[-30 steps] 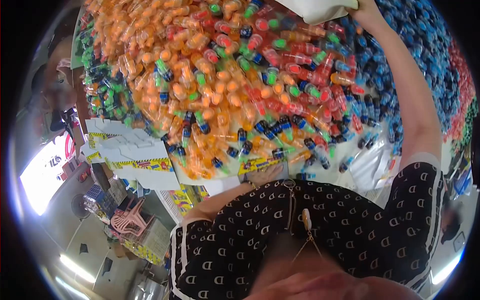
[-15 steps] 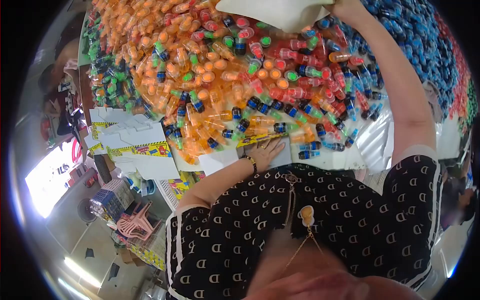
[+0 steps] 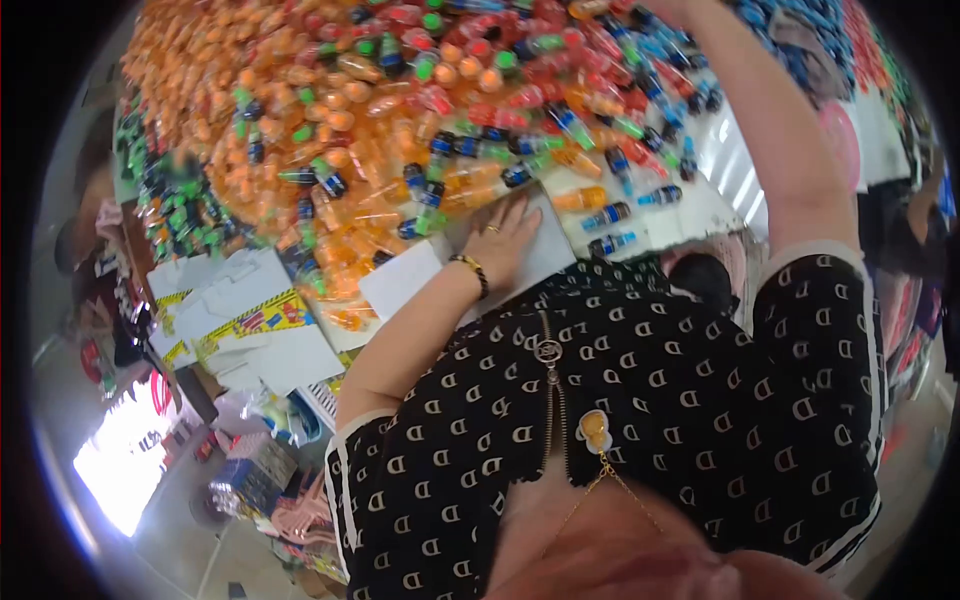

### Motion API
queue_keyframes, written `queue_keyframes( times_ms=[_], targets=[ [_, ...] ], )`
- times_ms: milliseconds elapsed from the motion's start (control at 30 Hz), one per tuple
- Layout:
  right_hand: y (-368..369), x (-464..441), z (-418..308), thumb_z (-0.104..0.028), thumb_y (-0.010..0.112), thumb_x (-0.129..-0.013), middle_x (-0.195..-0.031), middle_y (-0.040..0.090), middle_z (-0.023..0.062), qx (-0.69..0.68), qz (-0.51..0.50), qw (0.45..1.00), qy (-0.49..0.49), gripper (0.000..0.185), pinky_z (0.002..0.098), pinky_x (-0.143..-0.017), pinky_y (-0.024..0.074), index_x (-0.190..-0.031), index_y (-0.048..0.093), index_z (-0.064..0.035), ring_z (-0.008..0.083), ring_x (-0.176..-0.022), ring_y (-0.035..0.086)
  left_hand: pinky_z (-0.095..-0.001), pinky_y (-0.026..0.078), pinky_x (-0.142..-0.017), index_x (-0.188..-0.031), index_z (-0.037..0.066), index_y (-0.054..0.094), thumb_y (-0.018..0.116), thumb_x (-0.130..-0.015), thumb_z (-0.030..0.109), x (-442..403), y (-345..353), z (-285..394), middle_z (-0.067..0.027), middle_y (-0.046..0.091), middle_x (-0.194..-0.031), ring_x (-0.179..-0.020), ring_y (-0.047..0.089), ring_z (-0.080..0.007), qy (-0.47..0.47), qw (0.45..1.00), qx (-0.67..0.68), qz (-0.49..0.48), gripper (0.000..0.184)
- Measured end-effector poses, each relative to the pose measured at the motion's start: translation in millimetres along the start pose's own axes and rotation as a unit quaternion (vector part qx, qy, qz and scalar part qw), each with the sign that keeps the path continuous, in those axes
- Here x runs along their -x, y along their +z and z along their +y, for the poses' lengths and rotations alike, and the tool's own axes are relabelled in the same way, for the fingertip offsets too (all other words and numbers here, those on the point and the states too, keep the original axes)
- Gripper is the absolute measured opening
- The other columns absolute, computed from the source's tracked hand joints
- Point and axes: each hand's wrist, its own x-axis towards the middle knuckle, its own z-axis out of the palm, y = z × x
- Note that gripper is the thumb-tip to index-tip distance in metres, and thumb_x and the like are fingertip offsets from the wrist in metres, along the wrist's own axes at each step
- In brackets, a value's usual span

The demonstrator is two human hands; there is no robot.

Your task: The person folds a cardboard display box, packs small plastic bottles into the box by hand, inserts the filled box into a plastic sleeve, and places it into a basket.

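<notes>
One flat left hand on box, fingers slightly apart; better to press gently, for steadiness beside bottles. About right hand, cannot tell fingers.

Bottles are heaped across the far side of the table. A box is set at the near edge, flattened cartons piled to its left. Seemingly, a chair is placed at near left.

White table strewn with small colorful bottles.
</notes>
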Motion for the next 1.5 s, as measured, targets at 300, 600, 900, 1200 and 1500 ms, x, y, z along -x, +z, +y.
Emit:
queue_keyframes(
  times_ms=[300,600,900,1200,1500],
  targets=[
    [141.2,144.6,310.0,-0.046,0.072,-0.076,-0.157,0.014,0.0124,0.51,0.198,0.814,-0.196,0.08,0.0746,-0.102,0.0116,-0.145,0.033,-0.0346,0.0431,-0.143,0.004,-0.0565,0.016,-0.114,-0.151,0.018,0.016,0.069,-0.067,0.018,13.1,-3.4,17.2,-0.0141,0.005,-0.158,-0.146,0.002,-0.0332,-0.013,0.995,-0.094,0.037,0.099],
    [138.0,90.4,293.1,-0.054,0.064,-0.08,-0.155,0.02,0.0116,0.521,0.258,0.788,-0.203,0.075,0.0753,-0.103,0.0075,-0.145,0.033,-0.0341,0.0399,-0.144,0.004,-0.0521,0.013,-0.115,-0.15,0.015,0.018,0.069,-0.069,0.024,11.2,35.7,53.3,-0.0227,0.005,-0.156,-0.145,0.003,-0.0377,-0.006,0.988,-0.133,0.075,0.096],
    [124.2,52.3,308.1,-0.044,0.059,-0.088,-0.151,0.027,0.0189,0.409,0.265,0.812,-0.322,0.065,0.0669,-0.108,0.0154,-0.145,0.035,-0.0243,0.042,-0.142,0.015,-0.0471,0.022,-0.114,-0.146,0.014,0.029,0.07,-0.069,0.024,-3.8,40.1,60.5,-0.0242,0.018,-0.153,-0.142,0.015,-0.0413,0.044,0.987,-0.102,0.113,0.088],
    [115.2,84.4,319.3,-0.011,0.061,-0.087,-0.142,0.042,0.0175,0.255,0.262,0.817,-0.446,0.048,0.042,-0.109,0.0313,-0.133,0.049,-0.0094,0.0408,-0.132,0.036,-0.0431,0.036,-0.106,-0.135,0.01,0.044,0.066,-0.077,0.018,5.5,19.1,73.8,-0.0199,0.04,-0.141,-0.131,0.038,-0.0366,0.07,0.987,-0.071,0.125,0.063],
    [98.1,23.0,215.0,-0.007,0.067,-0.079,-0.123,0.058,0.0102,0.35,0.259,0.74,-0.513,0.037,0.0413,-0.098,0.0408,-0.115,0.063,-0.0103,0.0312,-0.115,0.052,-0.0388,0.049,-0.086,-0.117,0.008,0.058,0.061,-0.082,0.009,28.8,-95.8,29.7,-0.0132,0.062,-0.106,-0.1,0.059,-0.0292,-0.004,0.934,-0.009,0.358,0.036]
  ],
)
